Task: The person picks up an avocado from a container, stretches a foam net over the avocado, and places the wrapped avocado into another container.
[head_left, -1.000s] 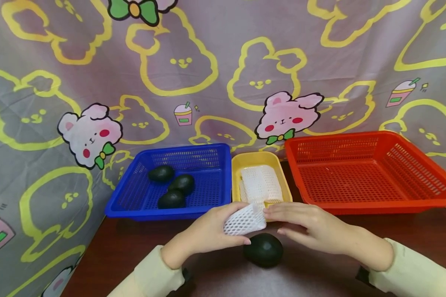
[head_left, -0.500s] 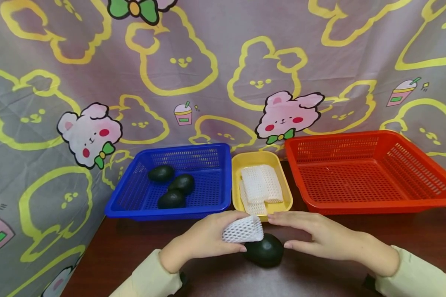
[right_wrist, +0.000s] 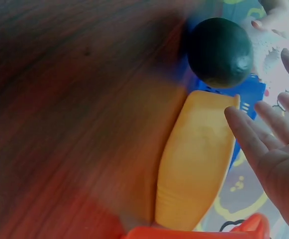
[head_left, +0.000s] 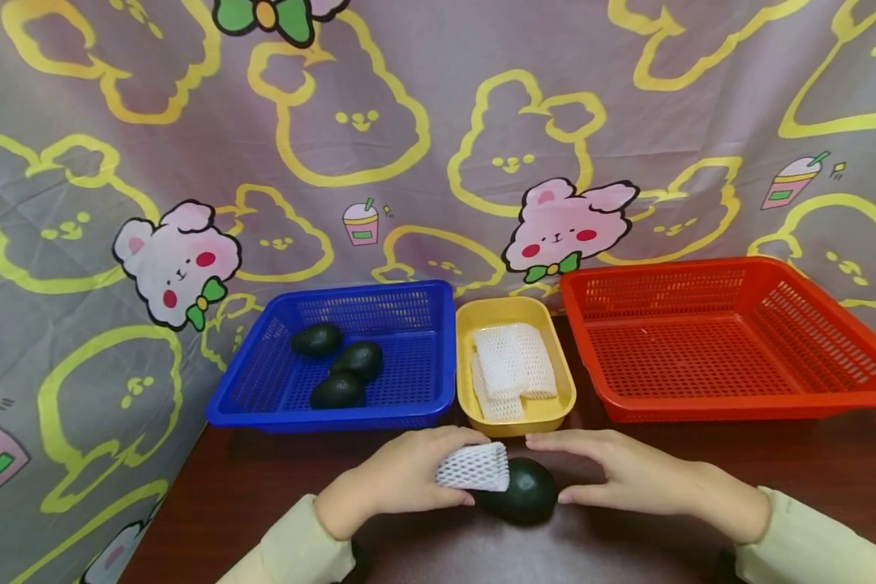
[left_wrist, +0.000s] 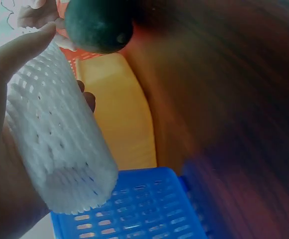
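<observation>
My left hand [head_left: 401, 474] holds a white foam net sleeve [head_left: 473, 468] between thumb and fingers. In the left wrist view the foam net sleeve [left_wrist: 59, 124] is a round tube with its near end open. A dark green avocado [head_left: 531, 491] lies on the table just right of the sleeve, its left part hidden behind the sleeve and hand. Beyond the avocado's right side is my right hand [head_left: 620, 472], fingers spread and thumb apart. The right wrist view shows this hand [right_wrist: 278, 149] with nothing in its grasp, a gap between it and the avocado [right_wrist: 220, 54].
Behind the hands stands a yellow tray [head_left: 565, 405] with several folded white foam nets [head_left: 502, 365]. A blue basket [head_left: 409, 357] at left holds 3 avocados [head_left: 338, 391]. The red basket [head_left: 708, 349] is at right. A patterned cloth [head_left: 438, 146] hangs behind.
Both hands have come down toward the table, away from the yellow tray. The foam net sleeve has moved with the left hand to the avocado's left side. The right hand has left the sleeve's end.
</observation>
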Demonstrator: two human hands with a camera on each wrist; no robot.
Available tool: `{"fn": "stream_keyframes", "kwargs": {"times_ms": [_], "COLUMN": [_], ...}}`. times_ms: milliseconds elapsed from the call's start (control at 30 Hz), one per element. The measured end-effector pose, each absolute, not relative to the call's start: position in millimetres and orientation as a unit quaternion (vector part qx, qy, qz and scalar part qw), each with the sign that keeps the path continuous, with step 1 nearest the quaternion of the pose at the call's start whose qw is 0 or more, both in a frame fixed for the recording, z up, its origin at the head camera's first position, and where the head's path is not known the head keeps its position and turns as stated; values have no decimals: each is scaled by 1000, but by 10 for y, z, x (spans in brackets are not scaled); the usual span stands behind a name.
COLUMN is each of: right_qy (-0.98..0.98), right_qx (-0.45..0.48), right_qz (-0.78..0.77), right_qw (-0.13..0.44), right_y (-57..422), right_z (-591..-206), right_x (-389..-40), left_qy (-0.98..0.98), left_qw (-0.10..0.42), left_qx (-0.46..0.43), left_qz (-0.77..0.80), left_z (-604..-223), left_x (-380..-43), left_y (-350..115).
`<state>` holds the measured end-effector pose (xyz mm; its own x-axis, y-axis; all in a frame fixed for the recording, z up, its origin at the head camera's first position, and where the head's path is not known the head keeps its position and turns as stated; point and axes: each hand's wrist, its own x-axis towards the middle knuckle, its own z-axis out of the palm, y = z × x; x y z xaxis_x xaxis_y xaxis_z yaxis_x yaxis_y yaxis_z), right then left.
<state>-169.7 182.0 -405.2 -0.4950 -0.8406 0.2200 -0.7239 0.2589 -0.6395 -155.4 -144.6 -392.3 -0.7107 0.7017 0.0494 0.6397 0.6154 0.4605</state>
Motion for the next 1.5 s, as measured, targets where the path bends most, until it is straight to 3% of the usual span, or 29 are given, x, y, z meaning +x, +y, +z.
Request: {"fn": "stream_keyframes", "kwargs": {"times_ms": [733,1500], "right_qy": [763,807], "right_qx": [-444,-435], "right_qz": [-436,-380], "right_qw": [176,124], "right_y": [1686,1550], "right_z": [-4274,-4303], "right_x": [-1764,-1690], "left_qy": [920,918], "left_qw": [64,91], "left_qx": [350,362], "left_qz": [161,136], "left_z": [-4104,-4237], "left_x": [-1666,-1694], "left_y": [-1594,-1471]}}
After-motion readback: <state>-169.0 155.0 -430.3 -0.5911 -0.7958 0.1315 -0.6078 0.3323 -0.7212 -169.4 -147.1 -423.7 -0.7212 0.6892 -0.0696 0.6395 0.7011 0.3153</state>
